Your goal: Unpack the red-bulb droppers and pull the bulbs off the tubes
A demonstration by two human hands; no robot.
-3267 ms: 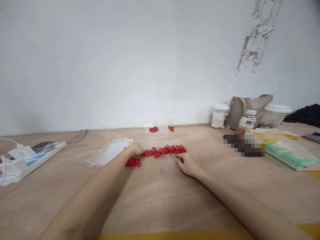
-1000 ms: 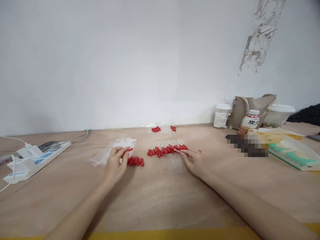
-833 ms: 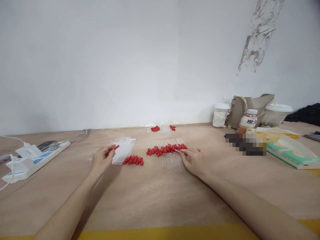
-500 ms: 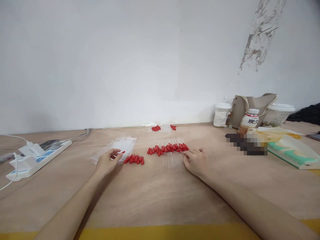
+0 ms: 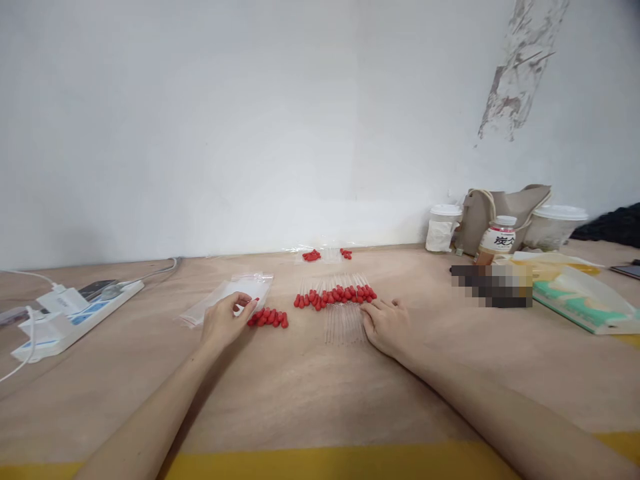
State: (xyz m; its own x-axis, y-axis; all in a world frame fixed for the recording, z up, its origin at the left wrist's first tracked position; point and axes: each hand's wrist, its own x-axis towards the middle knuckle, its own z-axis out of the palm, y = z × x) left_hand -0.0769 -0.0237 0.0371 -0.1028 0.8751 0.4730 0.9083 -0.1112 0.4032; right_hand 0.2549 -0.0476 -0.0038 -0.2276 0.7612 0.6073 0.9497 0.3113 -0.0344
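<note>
My left hand [image 5: 227, 320] is closed in a pinch, with a small red rubber bulb [image 5: 257, 300] at its thumb and fingertips. Just right of it lies a small heap of red rubber bulbs [image 5: 270, 318]. In the middle, a row of clear thin glass tubes with red bulbs on their ends [image 5: 345, 294] points toward the wall. Bare thin glass tubes [image 5: 344, 325] lie in front of that row. At the right end of these tubes, my right hand [image 5: 387, 325] rests low with bent fingers drawn together; whatever they grip is too small to make out.
Clear plastic bags [image 5: 240, 290] lie behind my left hand. A bag with red pieces [image 5: 313, 255] is by the wall. To the left is a power strip [image 5: 100, 313]; to the right stand lidded cups [image 5: 444, 228], a bottle [image 5: 497, 240], a grey bag [image 5: 520, 200] and a tissue pack [image 5: 585, 303].
My left hand has moved slightly right toward the bulb heap, the red bulb still in its fingertips. My right hand has drawn its fingers in a little beside the glass tubes.
</note>
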